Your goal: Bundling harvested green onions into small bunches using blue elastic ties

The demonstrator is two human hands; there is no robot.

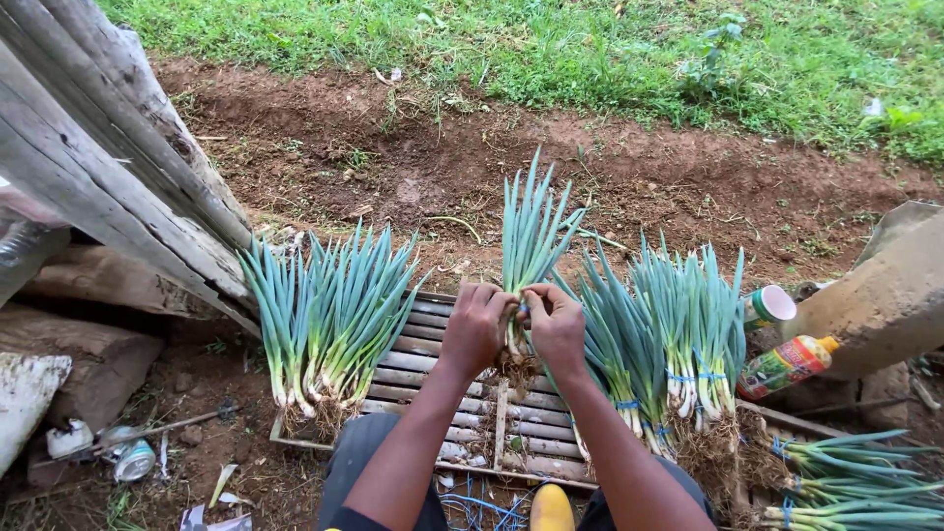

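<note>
A person's two hands meet at the middle of the view, over a slatted wooden rack (433,339) lying on bare soil. The left hand (476,327) and right hand (554,324) are both closed around the white base of one bunch of spring onions (531,231), held upright so its blue-green leaves fan out away from the person and its brown, earthy roots hang just below the fingers. The leaves are long, narrow and pointed. To the left, a loose pile of onions (329,305) lies on the rack, reaching its left edge. To the right, close beside the right hand, lie tied bunches (678,334) bound with blue bands, and more bunches (855,482) lie in the lower right corner. A bottle (787,364) and a can (767,307) lie just past the tied bunches. A wooden post (108,167) leans at the upper left. Open soil and then grass (590,49) lie beyond the held bunch.
</note>
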